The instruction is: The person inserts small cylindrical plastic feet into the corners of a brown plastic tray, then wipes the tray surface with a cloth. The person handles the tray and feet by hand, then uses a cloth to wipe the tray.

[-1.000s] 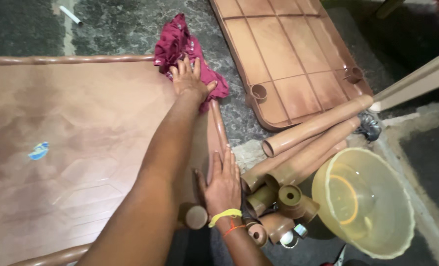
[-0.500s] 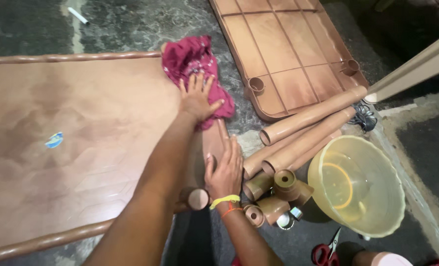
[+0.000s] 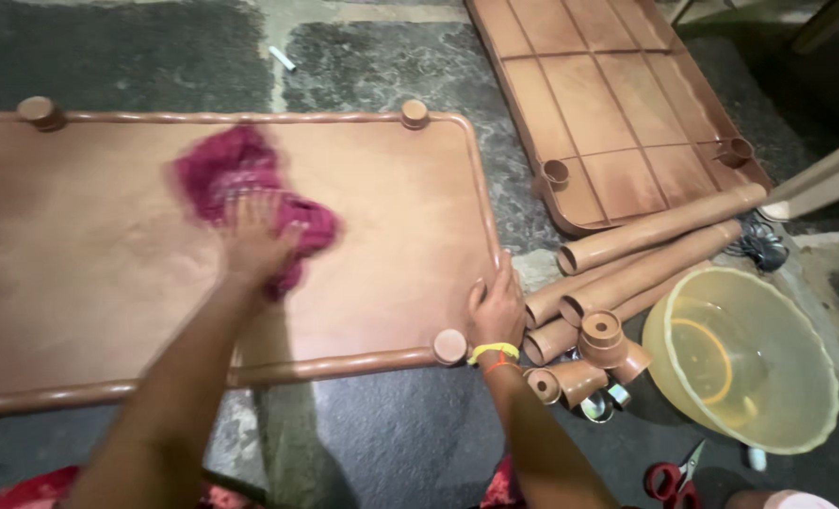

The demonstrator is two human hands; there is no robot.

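While my left hand (image 3: 254, 247) presses flat on the crimson rag (image 3: 240, 193) mid-panel, toward the brown panel's (image 3: 391, 236) far left corner, my right hand (image 3: 496, 306) lies open, gripping only its right edge, nothing held.

Two brown rectangular plastic table panels lay on the stone floor: the large rimmed one (image 3: 89, 311) nearer the camera and a ribbed one (image 3: 608, 104) farther off. On the rimmed panel, three round brown corner knobs (image 3: 415, 113) showed. The ribbed panel showed two round leg sockets (image 3: 555, 172). There was one crumpled magenta cloth (image 3: 240, 184). Three long brown plastic tubes (image 3: 659, 226) lay side by side, with three short brown tube connectors (image 3: 600, 337) near them. One translucent yellow plastic basin (image 3: 744, 363) stood there, one pair of red-handled scissors (image 3: 672, 474), and one small white stick (image 3: 283, 58).
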